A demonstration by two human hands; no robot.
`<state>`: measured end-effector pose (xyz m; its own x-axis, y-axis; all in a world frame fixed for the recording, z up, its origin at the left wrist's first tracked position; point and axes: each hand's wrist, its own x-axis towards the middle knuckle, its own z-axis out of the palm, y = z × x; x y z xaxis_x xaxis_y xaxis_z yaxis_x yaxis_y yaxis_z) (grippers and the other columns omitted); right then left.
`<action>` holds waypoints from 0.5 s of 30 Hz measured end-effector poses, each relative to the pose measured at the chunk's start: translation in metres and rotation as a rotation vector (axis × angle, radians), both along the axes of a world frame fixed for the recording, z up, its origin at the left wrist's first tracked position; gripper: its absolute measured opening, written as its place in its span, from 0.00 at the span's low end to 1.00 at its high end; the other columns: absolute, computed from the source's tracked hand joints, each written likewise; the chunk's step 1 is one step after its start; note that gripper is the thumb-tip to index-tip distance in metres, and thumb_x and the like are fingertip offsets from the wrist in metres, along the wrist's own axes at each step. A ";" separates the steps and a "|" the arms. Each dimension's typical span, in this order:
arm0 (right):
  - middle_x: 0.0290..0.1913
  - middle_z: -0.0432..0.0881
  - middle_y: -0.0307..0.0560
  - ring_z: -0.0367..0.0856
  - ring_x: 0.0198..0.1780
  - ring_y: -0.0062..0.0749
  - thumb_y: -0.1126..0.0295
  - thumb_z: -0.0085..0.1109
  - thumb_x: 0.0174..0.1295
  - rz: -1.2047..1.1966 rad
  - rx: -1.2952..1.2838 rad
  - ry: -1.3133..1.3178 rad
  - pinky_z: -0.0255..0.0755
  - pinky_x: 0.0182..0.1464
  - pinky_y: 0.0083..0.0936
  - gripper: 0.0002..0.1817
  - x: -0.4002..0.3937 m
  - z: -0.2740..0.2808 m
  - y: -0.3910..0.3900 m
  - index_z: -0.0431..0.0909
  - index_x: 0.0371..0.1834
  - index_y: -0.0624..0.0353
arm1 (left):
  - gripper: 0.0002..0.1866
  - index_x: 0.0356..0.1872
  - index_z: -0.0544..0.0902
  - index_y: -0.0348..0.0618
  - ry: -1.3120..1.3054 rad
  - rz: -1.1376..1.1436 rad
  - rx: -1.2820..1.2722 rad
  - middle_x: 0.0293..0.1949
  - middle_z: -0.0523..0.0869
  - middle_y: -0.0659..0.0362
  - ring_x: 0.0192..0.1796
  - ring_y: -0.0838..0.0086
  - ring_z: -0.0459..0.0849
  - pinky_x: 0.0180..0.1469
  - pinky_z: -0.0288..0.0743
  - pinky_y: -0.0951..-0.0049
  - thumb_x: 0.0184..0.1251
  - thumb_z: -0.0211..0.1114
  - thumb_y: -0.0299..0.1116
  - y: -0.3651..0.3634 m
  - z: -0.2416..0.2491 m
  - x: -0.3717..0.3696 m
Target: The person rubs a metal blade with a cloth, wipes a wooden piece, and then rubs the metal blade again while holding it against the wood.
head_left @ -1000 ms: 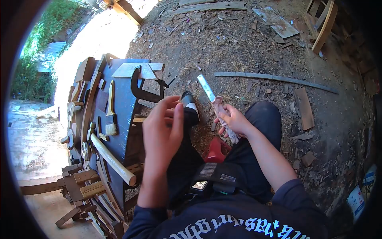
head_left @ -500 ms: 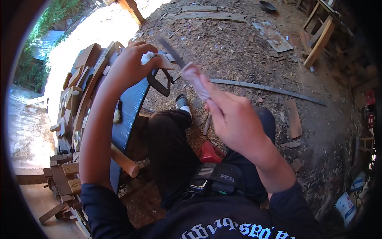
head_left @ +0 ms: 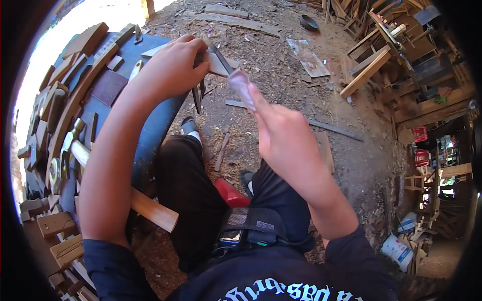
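My right hand (head_left: 286, 130) is closed around the pinkish wrapped handle (head_left: 241, 86) of a file (head_left: 218, 56) with a long, flat dark blade. The blade slants up and left, crossing over a pale flat piece of wood (head_left: 217, 66) at the bench's far end. My left hand (head_left: 183, 62) is curled over this piece, its thumb along the near side and fingertips close to the blade's tip. Below the piece hangs a dark metal clamp (head_left: 199, 98), partly hidden by my left hand. The blue-covered bench (head_left: 150, 123) runs under my left forearm.
A hammer (head_left: 75, 145) lies on the bench beside my left forearm, near many wooden blocks and a curved wooden strip (head_left: 75, 95). A round wooden handle (head_left: 155, 209) juts past the bench edge. Wood scraps and a metal sheet (head_left: 309, 57) lie on the ground.
The view has swung to the right, showing more of the right-hand side and the hammer on the bench. The file's blade now lies against the wood's edge area, closer to my left fingers.
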<state>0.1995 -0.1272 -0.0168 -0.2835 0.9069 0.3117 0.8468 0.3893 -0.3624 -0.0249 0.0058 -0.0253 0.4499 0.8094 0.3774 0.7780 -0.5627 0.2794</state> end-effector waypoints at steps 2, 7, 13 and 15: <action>0.31 0.82 0.62 0.82 0.32 0.59 0.83 0.59 0.62 -0.012 0.014 -0.051 0.75 0.38 0.47 0.29 -0.006 0.003 0.013 0.74 0.70 0.60 | 0.19 0.54 0.81 0.36 0.005 -0.003 -0.019 0.53 0.83 0.47 0.58 0.50 0.82 0.62 0.75 0.57 0.67 0.64 0.36 0.001 0.002 -0.001; 0.29 0.81 0.64 0.82 0.30 0.60 0.81 0.58 0.63 0.009 0.030 -0.094 0.74 0.37 0.48 0.27 0.010 0.009 -0.009 0.75 0.68 0.60 | 0.18 0.53 0.81 0.36 0.025 -0.010 -0.015 0.51 0.83 0.46 0.57 0.49 0.82 0.61 0.76 0.57 0.67 0.63 0.36 0.000 0.001 -0.001; 0.32 0.81 0.67 0.82 0.34 0.63 0.81 0.54 0.65 0.015 0.058 -0.132 0.74 0.37 0.47 0.26 -0.018 -0.005 0.051 0.75 0.68 0.59 | 0.18 0.51 0.82 0.34 0.016 0.012 -0.120 0.52 0.83 0.45 0.56 0.49 0.83 0.61 0.75 0.58 0.65 0.63 0.36 0.004 0.004 -0.001; 0.32 0.81 0.67 0.82 0.33 0.63 0.81 0.55 0.65 0.050 0.039 -0.102 0.74 0.37 0.46 0.27 -0.009 -0.004 0.036 0.74 0.69 0.59 | 0.18 0.51 0.82 0.34 0.026 -0.003 -0.114 0.52 0.83 0.45 0.56 0.49 0.83 0.61 0.75 0.58 0.65 0.63 0.36 0.003 0.002 0.001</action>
<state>0.1907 -0.0911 -0.0211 -0.3601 0.8784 0.3142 0.8575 0.4443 -0.2593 -0.0241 0.0085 -0.0233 0.4605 0.8453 0.2709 0.7843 -0.5304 0.3218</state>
